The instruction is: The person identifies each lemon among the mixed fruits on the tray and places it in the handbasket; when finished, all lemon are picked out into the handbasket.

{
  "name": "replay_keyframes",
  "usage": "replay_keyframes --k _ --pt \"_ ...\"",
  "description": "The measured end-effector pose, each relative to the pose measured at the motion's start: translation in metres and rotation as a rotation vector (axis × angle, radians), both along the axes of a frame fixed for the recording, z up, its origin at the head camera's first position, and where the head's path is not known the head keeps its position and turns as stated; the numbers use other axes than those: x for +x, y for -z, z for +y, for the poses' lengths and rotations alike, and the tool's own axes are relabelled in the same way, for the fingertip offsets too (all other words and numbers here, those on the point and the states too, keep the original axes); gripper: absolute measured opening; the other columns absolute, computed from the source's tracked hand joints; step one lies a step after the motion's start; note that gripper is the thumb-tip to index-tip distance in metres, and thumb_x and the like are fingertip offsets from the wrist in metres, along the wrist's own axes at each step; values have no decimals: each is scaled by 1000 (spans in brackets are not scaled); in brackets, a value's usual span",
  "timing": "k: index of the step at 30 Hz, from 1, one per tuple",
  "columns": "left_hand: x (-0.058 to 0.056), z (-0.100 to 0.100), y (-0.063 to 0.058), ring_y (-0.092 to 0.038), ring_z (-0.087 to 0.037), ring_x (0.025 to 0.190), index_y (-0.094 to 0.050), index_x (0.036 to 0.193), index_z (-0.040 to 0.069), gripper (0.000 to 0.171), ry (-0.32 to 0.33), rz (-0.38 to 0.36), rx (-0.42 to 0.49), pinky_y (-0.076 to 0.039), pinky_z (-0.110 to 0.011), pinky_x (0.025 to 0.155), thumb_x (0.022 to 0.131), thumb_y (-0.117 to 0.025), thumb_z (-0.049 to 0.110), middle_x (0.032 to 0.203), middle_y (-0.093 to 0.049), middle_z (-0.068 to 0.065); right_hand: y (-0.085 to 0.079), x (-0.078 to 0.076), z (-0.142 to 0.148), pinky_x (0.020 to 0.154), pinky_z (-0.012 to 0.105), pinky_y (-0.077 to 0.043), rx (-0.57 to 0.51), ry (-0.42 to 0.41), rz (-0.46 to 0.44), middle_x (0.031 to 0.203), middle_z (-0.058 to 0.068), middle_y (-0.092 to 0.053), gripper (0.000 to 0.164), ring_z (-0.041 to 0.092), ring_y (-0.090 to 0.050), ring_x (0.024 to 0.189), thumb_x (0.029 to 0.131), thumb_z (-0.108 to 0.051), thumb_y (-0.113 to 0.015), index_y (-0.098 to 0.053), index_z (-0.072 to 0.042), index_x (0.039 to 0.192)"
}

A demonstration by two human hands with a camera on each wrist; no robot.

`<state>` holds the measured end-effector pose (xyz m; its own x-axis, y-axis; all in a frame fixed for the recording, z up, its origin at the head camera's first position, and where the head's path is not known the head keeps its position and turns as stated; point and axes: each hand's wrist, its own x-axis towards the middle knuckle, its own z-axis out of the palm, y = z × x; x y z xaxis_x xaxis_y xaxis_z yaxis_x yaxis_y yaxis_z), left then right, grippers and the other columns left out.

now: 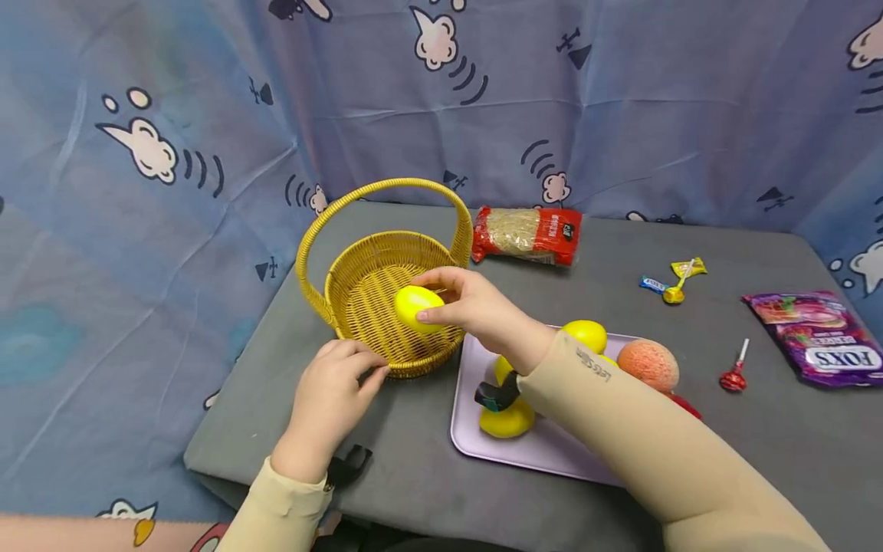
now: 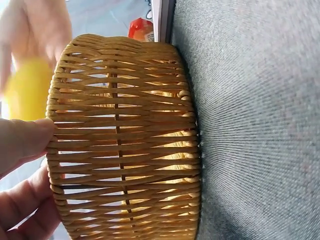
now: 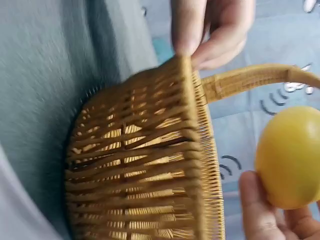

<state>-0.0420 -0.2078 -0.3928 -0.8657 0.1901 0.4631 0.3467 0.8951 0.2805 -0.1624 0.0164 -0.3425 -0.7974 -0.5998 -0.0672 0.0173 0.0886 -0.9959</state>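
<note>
A smooth yellow lemon (image 1: 418,309) is held between the thumb and fingers of my right hand (image 1: 476,307), above the inside of a round wicker basket (image 1: 386,239) with a tall arched handle. In the right wrist view the lemon (image 3: 290,157) appears beside the basket's rim, clear of it. My left hand (image 1: 338,395) pinches the near rim of the basket, thumb on the outer side, as the left wrist view shows. No fruit shows in the visible part of the basket's woven floor. More yellow fruit (image 1: 507,419) lies on a lilac tray (image 1: 465,437), partly hidden by my right arm.
On the tray there is also an orange-pink round fruit (image 1: 648,365). Behind the basket lies a red-ended packet (image 1: 527,234). To the right are a yellow lollipop (image 1: 674,294), small wrapped sweets (image 1: 651,284), a red lollipop (image 1: 733,379) and a purple bag (image 1: 817,337). A patterned curtain hangs behind the table.
</note>
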Motion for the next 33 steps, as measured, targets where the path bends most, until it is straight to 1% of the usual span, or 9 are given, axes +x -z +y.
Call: replay_keyframes --k 2,8,10,12,17,20,23,28,33 --pt "-1 1 1 -62 -18 94 -79 90 22 7 6 7 2 -54 -35 82 85 -85 22 93 -68 7 4 -6 -13 84 30 -56 104 -15 39 124 10 -63 47 27 -63 103 85 -6 -80 -65 -7 130" --pt "-2 2 3 -62 -19 94 -80 90 22 8 27 26 3 -54 -35 82 84 -85 22 94 -69 7 17 -10 -39 90 32 -49 500 -138 298 116 -1 -69 44 19 -60 104 81 -26 -87 -71 -15 121" --pt "-1 2 3 -62 -19 94 -80 90 22 8 28 28 5 -54 -35 81 84 -85 22 94 -69 7 19 -8 -45 88 33 -48 579 -176 359 111 -2 -70 43 18 -59 101 81 -29 -86 -72 -16 119" --pt "0 2 3 -62 -19 94 -80 91 22 8 27 24 5 -54 -35 81 84 -85 22 94 -69 8 21 -7 -49 87 32 -49 619 -196 377 109 -3 -69 42 17 -59 98 82 -29 -85 -72 -16 119" --pt "1 1 4 -62 -18 94 -80 91 22 8 13 8 2 -55 -35 82 84 -85 22 94 -69 8 25 -5 -56 86 30 -50 648 -237 385 110 -5 -70 42 15 -59 96 82 -26 -85 -71 -15 120" --pt "1 1 4 -62 -18 94 -80 90 22 8 8 9 4 -55 -35 81 84 -85 22 94 -69 8 26 -6 -58 92 32 -50 663 -271 404 112 -3 -71 38 15 -61 101 82 -24 -85 -72 -14 117" --pt "0 1 3 -62 -18 94 -80 90 22 8 7 13 3 -54 -35 81 84 -85 22 93 -68 8 26 -7 -58 99 35 -49 658 -281 381 115 -2 -72 33 17 -62 110 84 -24 -83 -73 -15 115" --pt "-1 1 3 -62 -18 94 -79 90 22 7 6 17 0 -54 -36 83 84 -84 22 93 -69 8 23 -10 -53 105 38 -48 583 -240 302 122 0 -70 34 20 -61 121 88 -24 -80 -71 -12 119" --pt "-1 0 1 -62 -19 94 -79 89 21 8 -8 11 0 -55 -36 82 84 -85 22 93 -69 8 11 -9 -42 101 37 -51 449 -196 260 122 3 -70 36 20 -65 116 89 -21 -79 -70 -10 121"
